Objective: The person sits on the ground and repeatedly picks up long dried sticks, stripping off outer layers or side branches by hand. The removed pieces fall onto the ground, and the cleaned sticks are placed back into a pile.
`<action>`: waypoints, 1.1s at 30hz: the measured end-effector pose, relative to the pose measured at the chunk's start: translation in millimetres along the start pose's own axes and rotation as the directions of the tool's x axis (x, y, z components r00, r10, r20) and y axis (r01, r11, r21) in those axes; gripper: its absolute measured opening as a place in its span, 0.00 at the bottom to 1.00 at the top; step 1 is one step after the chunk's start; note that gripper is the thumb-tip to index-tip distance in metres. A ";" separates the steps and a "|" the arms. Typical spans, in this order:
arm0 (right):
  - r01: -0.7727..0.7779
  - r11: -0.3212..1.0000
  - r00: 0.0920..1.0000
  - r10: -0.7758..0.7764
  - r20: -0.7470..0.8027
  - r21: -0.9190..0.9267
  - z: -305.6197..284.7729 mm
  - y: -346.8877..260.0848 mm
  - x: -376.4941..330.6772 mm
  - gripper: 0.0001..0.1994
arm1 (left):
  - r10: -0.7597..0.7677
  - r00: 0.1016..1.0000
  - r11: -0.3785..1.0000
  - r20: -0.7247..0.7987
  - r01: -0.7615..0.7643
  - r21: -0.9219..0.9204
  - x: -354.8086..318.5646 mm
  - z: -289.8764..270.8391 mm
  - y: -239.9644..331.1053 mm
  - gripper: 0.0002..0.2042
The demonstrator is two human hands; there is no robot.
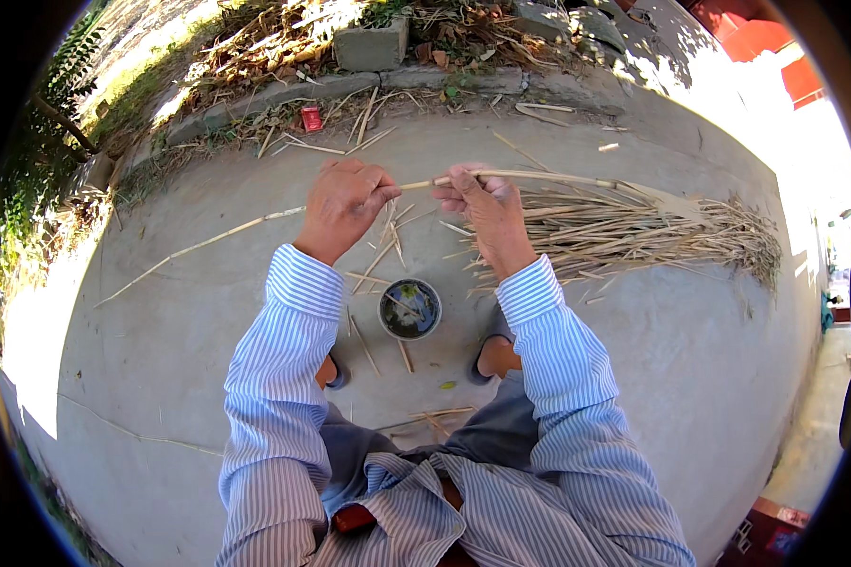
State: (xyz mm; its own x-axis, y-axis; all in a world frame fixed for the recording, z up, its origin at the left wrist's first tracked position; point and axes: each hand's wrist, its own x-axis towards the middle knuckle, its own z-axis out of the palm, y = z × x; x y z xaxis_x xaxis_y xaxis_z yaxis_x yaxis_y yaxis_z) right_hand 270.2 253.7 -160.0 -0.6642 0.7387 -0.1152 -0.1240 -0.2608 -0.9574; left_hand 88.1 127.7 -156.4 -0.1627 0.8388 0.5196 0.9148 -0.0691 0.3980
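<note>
"Concrete ground (690, 350), shaded in the middle, with bright sun at both far sides. What does the person hold over it?"

"One long, pale stalk (529, 174), stretched crosswise in front of the body. The left hand (342, 203) is closed around it in a loose fist; the right hand (482, 203) pinches it between thumb and fingers, with a short bare length between the two."

"Is the stalk straight?"

"Not quite — its left part slopes down, though whether that end touches the concrete cannot be told. Its right part passes over a bundle of dry stalks (596, 231)."

"And nearer the feet (494, 355)?"

"Between them stands a round bowl (410, 336) of dark liquid with leafy bits in it. Loose stalk pieces (406, 356) are scattered around."

"Farther off?"

"A small red packet (311, 118) lies near a low curb (463, 78); a grey block (369, 47) sits beyond, among dry litter (265, 42)."
</note>
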 end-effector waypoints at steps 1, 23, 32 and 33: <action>0.033 0.999 0.999 -0.033 -0.018 0.003 -6.0 -4.5 1.3 0.17 | -0.025 1.000 1.000 0.017 0.025 -0.004 -2.1 -6.5 -9.5 0.08; -0.012 0.952 0.998 -0.007 -0.061 -0.306 4.0 -12.2 -4.0 0.21 | -0.188 0.972 0.952 -0.140 0.145 -0.271 -9.1 24.6 28.0 0.08; 0.267 0.755 0.932 -0.360 -0.038 -0.599 17.7 9.4 -16.2 0.15 | -0.296 0.955 0.904 0.016 0.285 -0.319 -9.5 10.9 5.4 0.07; 0.150 0.871 0.973 -0.214 -0.087 -0.469 16.0 2.1 -16.9 0.15 | -0.283 0.959 0.915 0.012 0.274 -0.297 -10.5 9.2 3.4 0.07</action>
State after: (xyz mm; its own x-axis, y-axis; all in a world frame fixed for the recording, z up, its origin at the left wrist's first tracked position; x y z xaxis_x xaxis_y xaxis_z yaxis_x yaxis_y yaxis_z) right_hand 269.3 230.7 -155.7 -0.5558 0.8283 0.0700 0.1379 0.1749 -0.9749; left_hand 96.3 123.7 -167.5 -0.4108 0.8303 0.3767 0.6827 0.0063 0.7307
